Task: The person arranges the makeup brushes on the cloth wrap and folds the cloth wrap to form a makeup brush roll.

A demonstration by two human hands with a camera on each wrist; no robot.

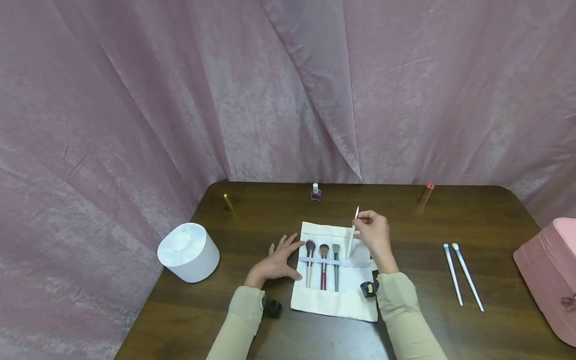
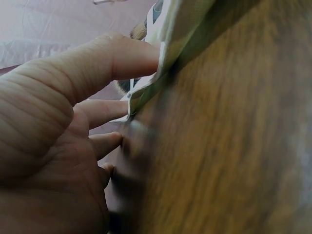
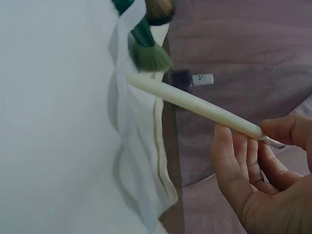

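Cream-handled brush (image 1: 351, 240), pinched by the right hand (image 1: 375, 236) near the cloth roll's (image 1: 333, 302) far right corner, probably wanted shallow sliding under the band (image 1: 357, 264), spread left hand (image 1: 277, 263) steadying the left edge.

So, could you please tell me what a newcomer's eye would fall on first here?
Likely the white brush roll in the head view's lower centre, with three makeup brushes under its pale band. Over its right part, the right hand pinches a cream-handled brush; the left hand touches the left edge. Next, perhaps, the pink case at far right.
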